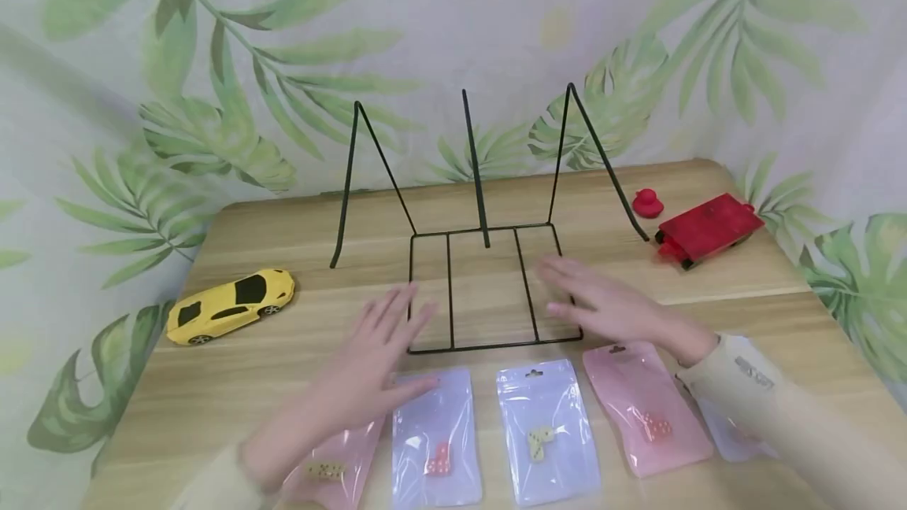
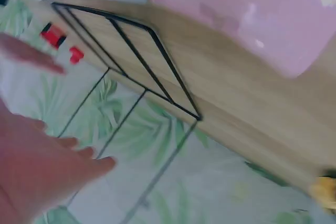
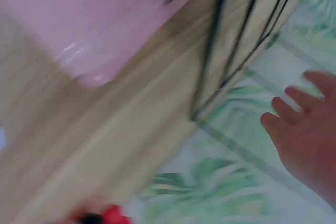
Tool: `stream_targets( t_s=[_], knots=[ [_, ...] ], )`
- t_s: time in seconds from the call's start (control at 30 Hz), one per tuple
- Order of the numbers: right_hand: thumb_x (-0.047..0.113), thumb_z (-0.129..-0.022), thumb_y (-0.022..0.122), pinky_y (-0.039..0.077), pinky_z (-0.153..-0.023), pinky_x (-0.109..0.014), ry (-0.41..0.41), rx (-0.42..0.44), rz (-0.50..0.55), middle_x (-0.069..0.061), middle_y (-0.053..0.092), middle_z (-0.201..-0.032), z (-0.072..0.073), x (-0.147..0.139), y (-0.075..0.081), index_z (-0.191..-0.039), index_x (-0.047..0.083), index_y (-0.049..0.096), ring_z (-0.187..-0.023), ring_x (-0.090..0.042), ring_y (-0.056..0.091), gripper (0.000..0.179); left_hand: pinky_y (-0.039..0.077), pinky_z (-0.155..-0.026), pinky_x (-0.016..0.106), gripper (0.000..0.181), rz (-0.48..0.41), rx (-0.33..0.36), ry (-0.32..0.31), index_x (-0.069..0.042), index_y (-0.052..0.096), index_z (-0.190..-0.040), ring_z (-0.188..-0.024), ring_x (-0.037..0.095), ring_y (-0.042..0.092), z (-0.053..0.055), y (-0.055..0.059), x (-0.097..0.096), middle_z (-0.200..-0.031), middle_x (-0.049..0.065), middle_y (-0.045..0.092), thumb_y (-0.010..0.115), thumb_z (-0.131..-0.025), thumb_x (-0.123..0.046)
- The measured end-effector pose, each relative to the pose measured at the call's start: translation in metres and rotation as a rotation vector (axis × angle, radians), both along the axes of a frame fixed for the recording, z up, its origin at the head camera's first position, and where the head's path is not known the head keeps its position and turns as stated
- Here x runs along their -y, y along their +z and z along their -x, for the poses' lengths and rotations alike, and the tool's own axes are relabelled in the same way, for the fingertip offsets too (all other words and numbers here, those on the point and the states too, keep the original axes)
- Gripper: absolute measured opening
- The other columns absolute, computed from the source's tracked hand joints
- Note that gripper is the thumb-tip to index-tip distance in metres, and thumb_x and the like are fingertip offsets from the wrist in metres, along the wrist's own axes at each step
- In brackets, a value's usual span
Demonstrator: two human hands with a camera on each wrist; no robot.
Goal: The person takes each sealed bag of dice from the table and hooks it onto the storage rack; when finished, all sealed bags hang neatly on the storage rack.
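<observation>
A black wire rack [image 1: 494, 346] stands on the wooden table, with hooked prongs rising at its back. My left hand [image 1: 368, 360] hovers by the rack's front left corner, fingers spread and nothing held. On the other side my right hand [image 1: 609, 305] hangs over the rack's right edge, palm inward, also holding nothing. In front lie zip bags with dice: a blue bag with red dice [image 1: 435, 415], a blue bag with yellow dice [image 1: 560, 478], and a pink bag with red dice [image 1: 645, 392]. Partly hidden under my left arm is a pink bag with yellow dice [image 1: 350, 455].
A yellow toy car [image 1: 234, 305] sits at the left of the table [image 1: 255, 392]. At the back right are a red toy vehicle [image 1: 712, 227] and a small red piece [image 1: 647, 203]. Another blue bag [image 1: 730, 431] lies partly beneath my right sleeve. A leaf-patterned backdrop stands behind.
</observation>
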State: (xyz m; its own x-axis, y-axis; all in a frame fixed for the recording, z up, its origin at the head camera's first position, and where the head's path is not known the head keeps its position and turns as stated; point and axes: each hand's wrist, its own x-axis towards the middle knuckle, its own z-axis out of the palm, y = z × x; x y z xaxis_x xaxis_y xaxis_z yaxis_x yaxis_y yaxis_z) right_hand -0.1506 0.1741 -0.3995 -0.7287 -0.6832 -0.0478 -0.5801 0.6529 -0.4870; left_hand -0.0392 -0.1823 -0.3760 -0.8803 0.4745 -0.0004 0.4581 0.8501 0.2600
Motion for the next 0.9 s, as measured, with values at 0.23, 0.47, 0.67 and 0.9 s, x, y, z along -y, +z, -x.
stream_targets(
  t_s=[0.23, 0.47, 0.67, 0.9],
  knots=[
    [0.014, -0.098, 0.054, 0.047, -0.103, -0.054, -0.328, 0.172, 0.213, -0.031, 0.056, -0.134, 0.087, -0.002, -0.007, -0.142, -0.009, 0.044, -0.121, -0.044, 0.057, 0.050, 0.041, -0.098, 0.070, 0.077, -0.088, 0.124, 0.574, -0.002, 0.030, -0.151, -0.128, 0.051, 0.045, -0.074, -0.016, 0.057, -0.145, 0.030, 0.042, 0.060, -0.094, -0.044],
    [0.012, -0.092, 0.063, 0.051, -0.094, -0.050, -0.400, 0.113, 0.137, -0.026, 0.069, -0.114, 0.135, 0.010, -0.023, -0.124, -0.006, 0.063, -0.106, -0.039, 0.065, 0.037, 0.049, -0.093, 0.058, 0.097, -0.019, 0.321, 0.767, 0.006, 0.048, -0.133, -0.114, 0.041, 0.056, -0.094, -0.056, 0.076, -0.124, 0.026, 0.059, 0.064, -0.078, -0.072],
    [0.011, -0.089, 0.066, 0.052, -0.088, -0.048, -0.422, 0.061, 0.112, -0.020, 0.075, -0.101, 0.146, 0.021, -0.039, -0.105, 0.000, 0.074, -0.096, -0.034, 0.068, 0.020, 0.051, -0.071, 0.041, 0.093, -0.009, 0.406, 0.856, 0.002, 0.055, -0.119, -0.083, 0.021, 0.056, -0.097, -0.055, 0.076, -0.099, 0.011, 0.065, 0.073, -0.067, -0.072],
    [0.008, -0.090, 0.066, 0.053, -0.086, -0.047, -0.420, 0.013, 0.085, -0.019, 0.075, -0.099, 0.141, 0.026, -0.037, -0.101, 0.001, 0.075, -0.094, -0.034, 0.068, 0.016, 0.053, -0.072, 0.037, 0.067, -0.203, 0.436, 0.910, -0.001, 0.055, -0.122, -0.084, 0.017, 0.063, -0.101, -0.051, 0.090, -0.106, 0.012, 0.070, 0.079, -0.077, -0.044]
  ],
)
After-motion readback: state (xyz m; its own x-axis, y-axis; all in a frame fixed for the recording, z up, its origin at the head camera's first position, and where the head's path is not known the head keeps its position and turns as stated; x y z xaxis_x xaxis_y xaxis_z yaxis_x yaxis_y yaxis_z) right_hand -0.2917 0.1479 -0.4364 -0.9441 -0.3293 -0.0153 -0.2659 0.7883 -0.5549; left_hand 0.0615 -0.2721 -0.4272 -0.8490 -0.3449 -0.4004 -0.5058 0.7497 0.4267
